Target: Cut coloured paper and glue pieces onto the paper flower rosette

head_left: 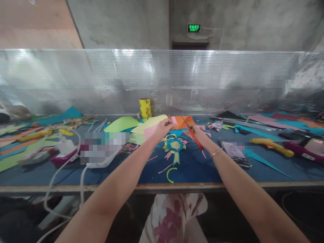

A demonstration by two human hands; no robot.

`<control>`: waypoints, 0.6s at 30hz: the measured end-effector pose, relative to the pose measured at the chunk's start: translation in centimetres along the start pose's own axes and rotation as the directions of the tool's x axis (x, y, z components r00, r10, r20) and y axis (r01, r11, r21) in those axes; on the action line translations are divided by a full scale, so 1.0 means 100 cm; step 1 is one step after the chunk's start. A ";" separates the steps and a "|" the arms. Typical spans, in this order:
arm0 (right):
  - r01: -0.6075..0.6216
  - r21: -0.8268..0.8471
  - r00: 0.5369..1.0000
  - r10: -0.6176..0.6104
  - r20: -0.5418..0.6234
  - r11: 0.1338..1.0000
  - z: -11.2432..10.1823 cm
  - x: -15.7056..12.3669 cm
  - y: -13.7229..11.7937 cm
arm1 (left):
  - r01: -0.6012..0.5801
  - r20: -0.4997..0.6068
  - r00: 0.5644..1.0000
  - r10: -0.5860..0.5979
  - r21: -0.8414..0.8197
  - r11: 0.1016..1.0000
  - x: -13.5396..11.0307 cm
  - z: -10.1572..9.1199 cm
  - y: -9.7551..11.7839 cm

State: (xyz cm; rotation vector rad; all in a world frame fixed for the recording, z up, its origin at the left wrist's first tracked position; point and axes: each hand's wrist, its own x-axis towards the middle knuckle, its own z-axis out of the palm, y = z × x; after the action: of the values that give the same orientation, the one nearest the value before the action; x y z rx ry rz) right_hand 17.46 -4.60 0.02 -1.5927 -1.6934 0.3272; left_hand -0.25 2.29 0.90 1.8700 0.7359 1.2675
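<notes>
Both my arms stretch forward; my left hand (164, 127) pinches orange paper (180, 122), my right hand (197, 132) grips red scissors (194, 135).

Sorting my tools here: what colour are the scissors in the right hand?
Red; the scissors in the right hand show best in the head view.

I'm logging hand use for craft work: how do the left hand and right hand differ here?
The left hand pinches the orange paper, while the right hand grips red scissors whose blades point at that paper. The right wrist wears a thin bracelet; the left wrist is bare. Both hands are closed and sit close together over the blue table.
</notes>
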 end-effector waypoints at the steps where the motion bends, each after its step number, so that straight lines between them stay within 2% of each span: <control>1: -0.010 -0.119 1.000 0.008 -0.016 0.993 -0.001 0.000 0.004 | 0.005 0.017 1.000 -0.005 0.029 1.000 -0.001 0.001 0.001; 5: -0.090 -0.495 0.993 0.113 0.017 0.864 -0.007 -0.002 0.017 | 0.020 0.080 0.996 -0.032 0.136 0.990 -0.007 0.006 0.004; 7: -0.106 -0.564 0.989 0.146 0.025 0.819 -0.009 -0.002 0.020 | 0.024 0.120 0.992 -0.045 0.174 0.984 -0.010 0.010 0.005; 9: -0.083 -0.561 0.996 0.078 -0.033 0.823 -0.009 -0.001 0.019 | 0.011 0.166 0.985 -0.046 0.205 0.979 -0.013 0.015 0.005; 11: 0.022 -0.466 0.996 -0.061 -0.070 0.884 -0.008 0.001 0.013 | -0.019 0.204 0.979 -0.028 0.224 0.974 -0.015 0.018 0.005; 14: 0.210 -0.125 0.978 -0.211 0.005 0.970 -0.003 0.004 0.003 | -0.057 0.238 0.971 -0.003 0.246 0.968 -0.017 0.023 0.003; 16: 0.213 0.056 0.976 -0.214 0.026 0.976 0.000 0.005 -0.001 | -0.070 0.258 0.966 0.001 0.260 0.963 -0.016 0.025 0.001; 18: 0.186 0.126 0.982 -0.187 0.000 0.974 0.002 0.005 -0.001 | -0.070 0.272 0.962 -0.002 0.253 0.965 -0.016 0.027 -0.002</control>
State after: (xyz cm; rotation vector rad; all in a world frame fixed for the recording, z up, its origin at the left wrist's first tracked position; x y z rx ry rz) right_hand 17.34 -4.09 0.14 -1.3318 -1.7797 0.3409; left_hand 1.68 0.46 -0.70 2.2231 0.7516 0.9423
